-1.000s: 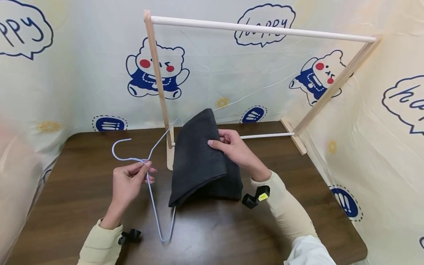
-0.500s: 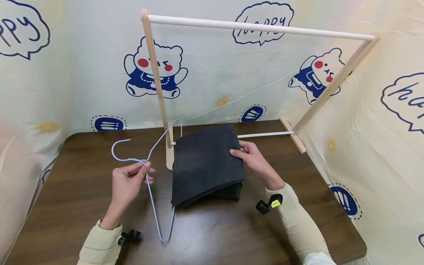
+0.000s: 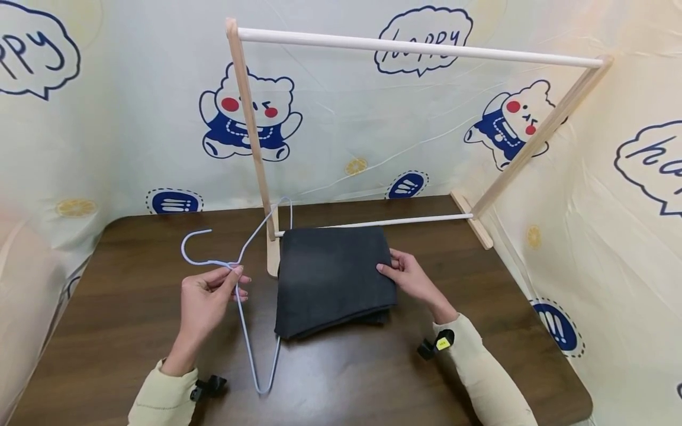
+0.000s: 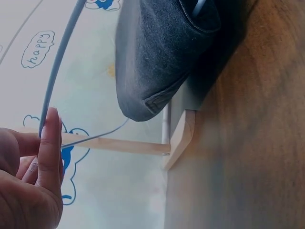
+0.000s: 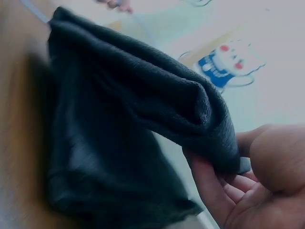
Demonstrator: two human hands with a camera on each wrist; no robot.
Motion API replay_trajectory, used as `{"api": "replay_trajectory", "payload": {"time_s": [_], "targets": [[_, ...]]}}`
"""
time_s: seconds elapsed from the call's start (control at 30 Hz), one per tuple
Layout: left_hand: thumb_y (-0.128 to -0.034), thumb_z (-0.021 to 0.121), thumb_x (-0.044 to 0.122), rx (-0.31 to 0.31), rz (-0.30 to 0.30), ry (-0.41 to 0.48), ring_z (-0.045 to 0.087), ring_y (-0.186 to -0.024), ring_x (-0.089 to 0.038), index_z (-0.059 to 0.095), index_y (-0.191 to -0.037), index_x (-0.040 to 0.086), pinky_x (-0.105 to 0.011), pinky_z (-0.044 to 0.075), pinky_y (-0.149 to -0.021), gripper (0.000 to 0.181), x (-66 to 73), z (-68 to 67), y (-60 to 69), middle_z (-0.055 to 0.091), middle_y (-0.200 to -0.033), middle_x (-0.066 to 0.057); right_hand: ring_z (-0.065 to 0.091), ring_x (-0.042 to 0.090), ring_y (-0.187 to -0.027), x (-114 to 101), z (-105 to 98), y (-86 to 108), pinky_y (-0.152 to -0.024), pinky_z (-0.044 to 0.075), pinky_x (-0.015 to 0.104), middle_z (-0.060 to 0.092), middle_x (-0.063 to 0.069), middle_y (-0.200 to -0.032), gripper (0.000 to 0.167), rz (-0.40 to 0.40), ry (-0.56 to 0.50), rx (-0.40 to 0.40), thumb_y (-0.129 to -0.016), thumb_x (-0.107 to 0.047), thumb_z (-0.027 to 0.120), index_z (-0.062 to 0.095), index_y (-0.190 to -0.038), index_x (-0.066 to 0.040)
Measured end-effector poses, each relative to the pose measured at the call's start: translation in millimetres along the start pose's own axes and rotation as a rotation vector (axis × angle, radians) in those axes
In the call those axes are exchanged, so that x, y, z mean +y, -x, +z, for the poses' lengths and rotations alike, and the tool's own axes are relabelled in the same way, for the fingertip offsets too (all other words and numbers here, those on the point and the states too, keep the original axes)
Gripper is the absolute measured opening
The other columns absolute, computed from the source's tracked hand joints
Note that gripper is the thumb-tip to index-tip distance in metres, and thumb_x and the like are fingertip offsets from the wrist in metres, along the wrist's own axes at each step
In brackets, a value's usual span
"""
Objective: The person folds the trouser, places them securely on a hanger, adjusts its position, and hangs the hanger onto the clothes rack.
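In the head view my left hand pinches the neck of a pale blue wire hanger between thumb and fingers. The hanger is turned on its side, hook to the left. Its far side runs behind or under a folded black garment, which hides that part. My right hand pinches the garment's right edge, thumb on top. Seams and the garment's rounded fold show in the left wrist view, with hanger wire emerging from it. Layered folds appear in the right wrist view, gripped near the fingertips.
Behind the garment stands a wooden rack with a white top rail, a lower rail and feet on the brown table. A patterned cloth backdrop encloses the back and sides.
My right hand has moved right, then lower, with the garment's edge. The raised flap has come down and now lies flatter. My left hand and the hanger have hardly moved.
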State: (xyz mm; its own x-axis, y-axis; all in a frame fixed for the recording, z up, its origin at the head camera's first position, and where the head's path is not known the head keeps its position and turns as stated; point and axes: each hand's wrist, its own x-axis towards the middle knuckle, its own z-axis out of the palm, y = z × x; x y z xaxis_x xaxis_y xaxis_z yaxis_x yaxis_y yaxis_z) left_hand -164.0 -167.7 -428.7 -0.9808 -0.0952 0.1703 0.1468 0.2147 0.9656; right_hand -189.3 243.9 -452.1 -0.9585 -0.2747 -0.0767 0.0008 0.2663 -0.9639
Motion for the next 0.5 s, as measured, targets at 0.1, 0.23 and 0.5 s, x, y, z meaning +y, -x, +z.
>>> {"api": "replay_trajectory", "payload": {"time_s": [0.1,0.23,0.5], "targets": [[-0.0964,0.069,0.006,0.007,0.009,0.007,0.071,-0.055,-0.012,0.074,-0.11,-0.01,-0.029,0.06,-0.057,0.021,-0.8,0.8,0.9,0.076,-0.077,0.006,0.075,0.027,-0.096,18,6,-0.1,-0.077,0.062,0.03,0.069,0.029,-0.12,0.052,-0.006,0.101,0.061,-0.1,-0.008,0.064,0.046,-0.145,0.009],[-0.0959,0.069,0.003,0.01,0.016,0.017,0.071,-0.054,-0.012,0.074,-0.109,-0.011,-0.029,0.06,-0.056,0.02,-0.5,2.0,0.6,0.075,-0.075,0.01,0.072,0.022,-0.087,33,12,0.1,-0.073,0.058,0.023,0.07,0.025,-0.116,0.059,-0.016,0.21,0.162,-0.094,-0.009,0.073,0.047,-0.144,0.01],[-0.0955,0.07,0.004,0.001,0.008,0.021,0.071,-0.054,-0.013,0.074,-0.11,-0.01,-0.029,0.06,-0.057,0.021,-0.4,2.6,3.5,0.076,-0.076,0.01,0.064,0.024,-0.094,30,12,2.7,-0.078,0.056,0.034,0.061,0.021,-0.124,0.072,-0.144,0.483,0.216,-0.086,-0.011,0.082,0.047,-0.147,0.005]]}}
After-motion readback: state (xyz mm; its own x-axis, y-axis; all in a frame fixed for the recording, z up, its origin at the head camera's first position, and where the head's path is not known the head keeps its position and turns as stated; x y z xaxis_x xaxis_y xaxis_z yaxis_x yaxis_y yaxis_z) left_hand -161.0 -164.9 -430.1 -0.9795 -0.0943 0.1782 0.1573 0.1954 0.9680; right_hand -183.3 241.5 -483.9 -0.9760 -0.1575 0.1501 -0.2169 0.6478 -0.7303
